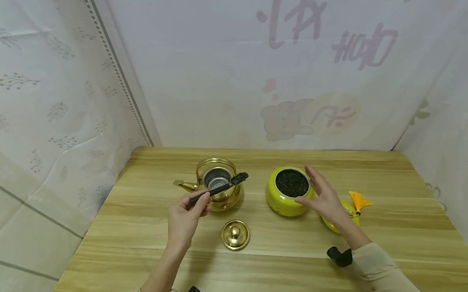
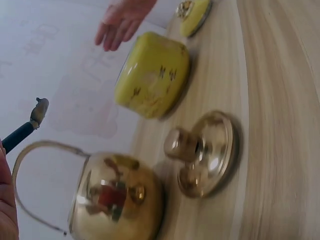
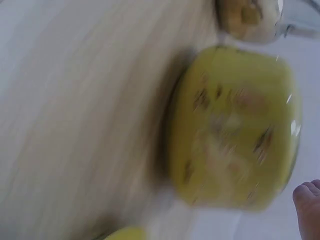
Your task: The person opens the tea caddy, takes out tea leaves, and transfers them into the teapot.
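My left hand (image 1: 183, 223) pinches the dark handle of a small scoop (image 1: 216, 190). Dark tea leaves (image 1: 240, 178) lie on the scoop's end, which is just right of the brass teapot's (image 1: 224, 205) mouth. A perforated metal strainer (image 1: 218, 182) sits inside that mouth. Beside the rim of a yellow jar (image 1: 279, 201) is my right hand (image 1: 326, 201), fingers extended and thumb apart, holding nothing. More dark tea leaves (image 1: 292, 183) fill the jar. The left wrist view shows the scoop (image 2: 20, 135) above the teapot (image 2: 120, 200); the right wrist view is blurred, with the jar (image 3: 235, 130) large.
The brass teapot lid (image 1: 235, 235) lies knob up in front of the teapot. Partly under my right wrist is the yellow jar lid (image 1: 332, 224), with an orange tassel (image 1: 359, 201). Printed cloth (image 1: 212, 75) hangs behind the wooden table (image 1: 283, 273).
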Demonstrator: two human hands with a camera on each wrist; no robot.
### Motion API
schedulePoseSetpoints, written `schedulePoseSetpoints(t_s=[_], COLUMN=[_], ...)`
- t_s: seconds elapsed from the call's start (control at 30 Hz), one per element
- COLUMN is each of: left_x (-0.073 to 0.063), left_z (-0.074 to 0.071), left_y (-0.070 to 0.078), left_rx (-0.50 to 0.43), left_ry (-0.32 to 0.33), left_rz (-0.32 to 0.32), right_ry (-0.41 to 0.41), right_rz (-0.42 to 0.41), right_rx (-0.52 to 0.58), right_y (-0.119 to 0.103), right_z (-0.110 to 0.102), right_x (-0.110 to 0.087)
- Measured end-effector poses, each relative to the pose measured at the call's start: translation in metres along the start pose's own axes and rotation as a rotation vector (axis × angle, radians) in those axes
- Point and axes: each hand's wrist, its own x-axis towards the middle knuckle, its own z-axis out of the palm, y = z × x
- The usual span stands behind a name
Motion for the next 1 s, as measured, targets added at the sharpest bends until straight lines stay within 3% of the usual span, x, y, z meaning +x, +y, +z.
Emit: schedulePoseSetpoints(t_s=[0.23, 0.53, 1.0], left_x=[0.002, 0.006, 0.014], left_z=[-0.022, -0.039, -0.044], left_y=[0.001, 0.000, -0.004], left_rx=[0.014, 0.057, 0.119], left_ry=[0.061, 0.105, 0.114], left_rz=[0.008, 0.086, 0.131], right_ry=[-0.044, -0.109, -0.136], right_rz=[-0.070, -0.092, 0.044], right_rx=[0.029, 0.028, 0.137], right_y=[-0.022, -0.032, -0.014], right_z=[0.026, 0.070, 0.131], right_x=[0.012, 0.029, 0.059])
